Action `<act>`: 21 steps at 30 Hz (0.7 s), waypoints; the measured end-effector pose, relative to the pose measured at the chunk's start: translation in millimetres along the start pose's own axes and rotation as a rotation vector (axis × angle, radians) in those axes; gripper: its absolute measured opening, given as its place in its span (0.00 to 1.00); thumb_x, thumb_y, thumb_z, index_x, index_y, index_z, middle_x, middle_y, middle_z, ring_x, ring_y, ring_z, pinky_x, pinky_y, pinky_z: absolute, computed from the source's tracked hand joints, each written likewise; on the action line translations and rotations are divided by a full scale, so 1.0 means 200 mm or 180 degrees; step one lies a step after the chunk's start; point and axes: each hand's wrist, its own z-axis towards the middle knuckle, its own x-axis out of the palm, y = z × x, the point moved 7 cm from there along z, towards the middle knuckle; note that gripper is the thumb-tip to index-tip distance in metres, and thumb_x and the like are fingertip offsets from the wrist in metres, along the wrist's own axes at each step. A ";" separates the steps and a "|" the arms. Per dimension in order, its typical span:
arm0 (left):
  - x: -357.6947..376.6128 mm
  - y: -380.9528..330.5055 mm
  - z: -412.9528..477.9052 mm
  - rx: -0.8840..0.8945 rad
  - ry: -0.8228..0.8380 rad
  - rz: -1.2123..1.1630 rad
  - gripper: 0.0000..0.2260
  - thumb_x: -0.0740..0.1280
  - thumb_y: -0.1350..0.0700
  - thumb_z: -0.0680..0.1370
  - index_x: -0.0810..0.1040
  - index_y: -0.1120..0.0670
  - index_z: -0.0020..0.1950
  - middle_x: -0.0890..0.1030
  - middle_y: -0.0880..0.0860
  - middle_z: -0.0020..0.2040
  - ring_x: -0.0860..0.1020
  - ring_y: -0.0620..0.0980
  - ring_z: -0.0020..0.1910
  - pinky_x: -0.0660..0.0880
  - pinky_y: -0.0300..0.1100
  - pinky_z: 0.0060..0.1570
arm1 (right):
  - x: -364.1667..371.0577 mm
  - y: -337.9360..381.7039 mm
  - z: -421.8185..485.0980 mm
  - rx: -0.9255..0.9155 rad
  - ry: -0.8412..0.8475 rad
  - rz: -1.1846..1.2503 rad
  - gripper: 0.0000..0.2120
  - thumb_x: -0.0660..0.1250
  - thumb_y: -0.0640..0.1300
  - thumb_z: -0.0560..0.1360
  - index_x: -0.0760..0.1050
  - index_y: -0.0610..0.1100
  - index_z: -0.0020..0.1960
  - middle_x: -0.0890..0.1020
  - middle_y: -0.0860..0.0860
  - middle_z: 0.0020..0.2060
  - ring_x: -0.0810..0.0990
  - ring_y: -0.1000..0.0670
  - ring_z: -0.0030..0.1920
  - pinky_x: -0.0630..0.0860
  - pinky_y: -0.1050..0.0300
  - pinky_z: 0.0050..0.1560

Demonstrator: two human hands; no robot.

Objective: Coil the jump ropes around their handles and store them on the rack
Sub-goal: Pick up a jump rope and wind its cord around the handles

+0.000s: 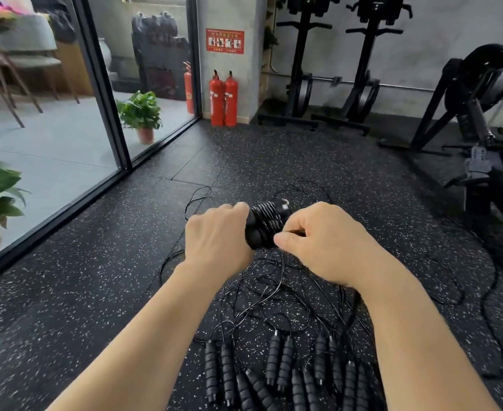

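My left hand (217, 235) grips a pair of black foam jump rope handles (266, 223) held together, with thin black cord wound in several turns around them. My right hand (321, 241) pinches that cord at the bundle's near right side. Below my hands, several more black ribbed handles (277, 369) lie in pairs on the speckled rubber floor. Their thin black cords (262, 292) spread in a loose tangle toward the middle of the floor. No rack can be made out in this view.
Two red fire extinguishers (223, 99) stand by a grey pillar. Black rowing machines (300, 60) line the back wall and another machine (481, 114) stands at right. A glass wall (51, 143) with potted plants (140, 114) runs along the left.
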 end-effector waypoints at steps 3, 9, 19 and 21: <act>0.04 -0.12 -0.02 0.0773 0.0424 0.0289 0.15 0.67 0.51 0.73 0.70 0.43 0.58 0.75 0.44 0.50 0.75 0.50 0.56 0.65 0.52 0.59 | -0.01 -0.07 0.00 0.0122 0.0038 0.0119 0.17 0.66 0.57 0.75 0.78 0.46 0.35 0.75 0.56 0.23 0.71 0.55 0.28 0.68 0.56 0.34; 0.08 -0.25 -0.09 0.1422 0.0837 0.0481 0.19 0.63 0.52 0.77 0.67 0.38 0.66 0.71 0.40 0.53 0.67 0.47 0.59 0.46 0.62 0.74 | 0.01 -0.16 0.03 0.0100 -0.0151 0.0273 0.27 0.61 0.63 0.76 0.69 0.43 0.29 0.69 0.54 0.22 0.68 0.54 0.27 0.67 0.55 0.34; 0.04 -0.37 -0.17 0.1963 0.0835 -0.0419 0.11 0.66 0.55 0.72 0.67 0.48 0.51 0.73 0.42 0.52 0.70 0.48 0.56 0.68 0.51 0.55 | 0.05 -0.29 0.08 0.0087 -0.0156 0.1674 0.26 0.67 0.60 0.72 0.67 0.41 0.28 0.64 0.52 0.22 0.60 0.55 0.23 0.58 0.62 0.25; 0.04 -0.38 -0.18 0.2001 0.0810 -0.0417 0.14 0.68 0.55 0.72 0.62 0.45 0.47 0.69 0.41 0.45 0.68 0.47 0.51 0.66 0.48 0.52 | 0.07 -0.31 0.08 0.0168 -0.0024 0.1882 0.26 0.67 0.59 0.72 0.68 0.39 0.29 0.64 0.49 0.23 0.59 0.55 0.23 0.57 0.63 0.24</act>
